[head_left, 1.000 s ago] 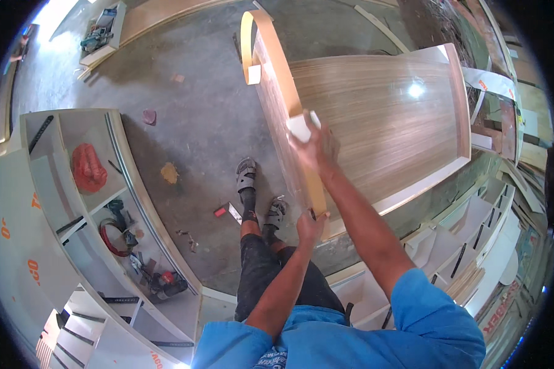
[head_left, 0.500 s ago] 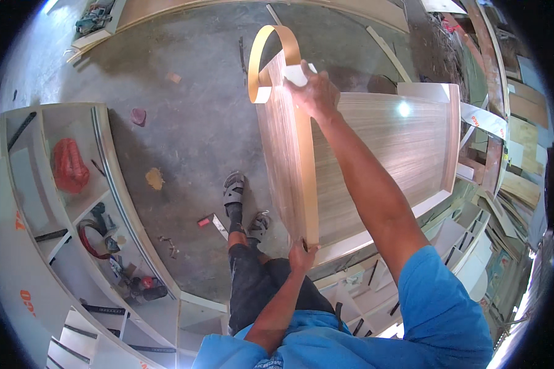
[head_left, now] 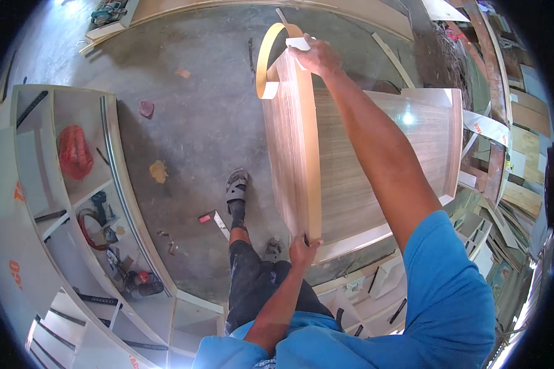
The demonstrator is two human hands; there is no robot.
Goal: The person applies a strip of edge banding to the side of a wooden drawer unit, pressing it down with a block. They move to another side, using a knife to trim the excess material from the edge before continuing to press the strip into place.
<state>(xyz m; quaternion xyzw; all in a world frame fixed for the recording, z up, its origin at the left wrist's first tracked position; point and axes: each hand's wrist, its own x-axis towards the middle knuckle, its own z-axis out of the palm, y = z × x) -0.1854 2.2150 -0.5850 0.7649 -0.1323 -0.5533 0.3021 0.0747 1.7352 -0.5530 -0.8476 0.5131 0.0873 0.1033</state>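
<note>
A wood-grain cabinet (head_left: pixel 375 166) stands in front of me, its narrow edge running away from my body. Along that edge lies a tan edge banding strip (head_left: pixel 311 154), whose loose far end (head_left: pixel 266 58) curls up in a loop beyond the far corner. My right hand (head_left: pixel 320 56) is closed on a small white block (head_left: pixel 298 43) at the far end of the edge, arm stretched out. Close to my body, my left hand (head_left: pixel 303 251) is closed round the cabinet's near corner, thumb by the strip's near end. Its fingertips are partly hidden.
At left stands an open white cabinet carcass (head_left: pixel 111 160) holding a red mesh bundle (head_left: pixel 75 152) and a cordless drill (head_left: pixel 101 206). A red-and-white tool (head_left: pixel 214 222) lies on the floor by my sandalled foot (head_left: pixel 236 187). Board offcuts (head_left: pixel 526 147) pile up at right.
My right hand has slid the white block away from me to the far end of the edge. The strip's loop has shifted slightly. My left hand stays at the near corner.
</note>
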